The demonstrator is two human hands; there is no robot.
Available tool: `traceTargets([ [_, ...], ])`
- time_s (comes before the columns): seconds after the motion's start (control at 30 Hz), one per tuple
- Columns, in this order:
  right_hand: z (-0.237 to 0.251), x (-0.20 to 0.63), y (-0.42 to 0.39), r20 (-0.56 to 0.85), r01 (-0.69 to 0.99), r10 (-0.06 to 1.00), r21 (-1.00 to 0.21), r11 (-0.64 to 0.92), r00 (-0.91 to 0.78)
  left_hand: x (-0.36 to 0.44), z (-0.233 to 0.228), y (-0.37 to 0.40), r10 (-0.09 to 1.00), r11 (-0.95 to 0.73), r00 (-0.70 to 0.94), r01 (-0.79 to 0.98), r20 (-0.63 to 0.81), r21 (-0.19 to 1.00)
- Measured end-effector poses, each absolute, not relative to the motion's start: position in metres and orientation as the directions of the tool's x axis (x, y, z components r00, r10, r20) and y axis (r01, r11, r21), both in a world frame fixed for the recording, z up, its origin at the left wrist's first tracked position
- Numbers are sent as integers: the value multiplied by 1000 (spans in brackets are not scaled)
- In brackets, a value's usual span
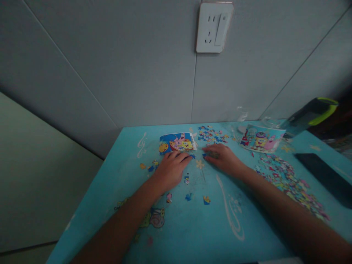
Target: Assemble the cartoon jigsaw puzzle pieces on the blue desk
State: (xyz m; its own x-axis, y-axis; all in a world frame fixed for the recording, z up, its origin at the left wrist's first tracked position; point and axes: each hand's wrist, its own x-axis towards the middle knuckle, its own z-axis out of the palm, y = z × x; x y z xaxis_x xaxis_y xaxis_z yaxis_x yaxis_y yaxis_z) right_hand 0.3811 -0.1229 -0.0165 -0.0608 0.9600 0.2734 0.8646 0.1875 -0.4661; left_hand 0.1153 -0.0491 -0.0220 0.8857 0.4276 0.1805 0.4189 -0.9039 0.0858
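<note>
My left hand rests low over the table, its fingers bent at the lower edge of a picture card with cartoon figures on blue. A small blue puzzle piece shows at its fingertips. Facing it, my right hand has another blue puzzle piece at its thumb and fingertips. A narrow gap separates the two hands. Nearer to me lie a blue piece, a blue-and-yellow piece, a pink piece and a small patterned piece.
Loose pieces are spread behind my right hand. A larger heap covers the right side, near a second picture card, a dark flat object and a bottle with a green rim. The wall holds a socket.
</note>
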Motion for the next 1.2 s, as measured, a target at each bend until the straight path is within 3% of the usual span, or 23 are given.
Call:
traceTargets([
  [0.2, -21, 389, -120, 222, 885, 973, -438, 159, -64, 116, -21, -50, 426, -905, 884, 417, 192, 86],
  [0.37, -20, 386, -119, 214, 860, 976, -487, 151, -51, 115, -21, -51, 423, -906, 884, 414, 200, 87],
  [0.8, -31, 358, -112, 333, 875, 940, -431, 222, -74, 116, -21, -51, 428, -903, 879, 425, 210, 59],
  [0.97, -25, 364, -117, 328, 851, 940, -464, 246, -92, 116, -20, -52, 420, -906, 881, 419, 219, 55],
  [1.2, -25, 358, -118, 317, 882, 948, -443, 159, -12, 116, -20, -52, 426, -904, 880, 423, 212, 63],
])
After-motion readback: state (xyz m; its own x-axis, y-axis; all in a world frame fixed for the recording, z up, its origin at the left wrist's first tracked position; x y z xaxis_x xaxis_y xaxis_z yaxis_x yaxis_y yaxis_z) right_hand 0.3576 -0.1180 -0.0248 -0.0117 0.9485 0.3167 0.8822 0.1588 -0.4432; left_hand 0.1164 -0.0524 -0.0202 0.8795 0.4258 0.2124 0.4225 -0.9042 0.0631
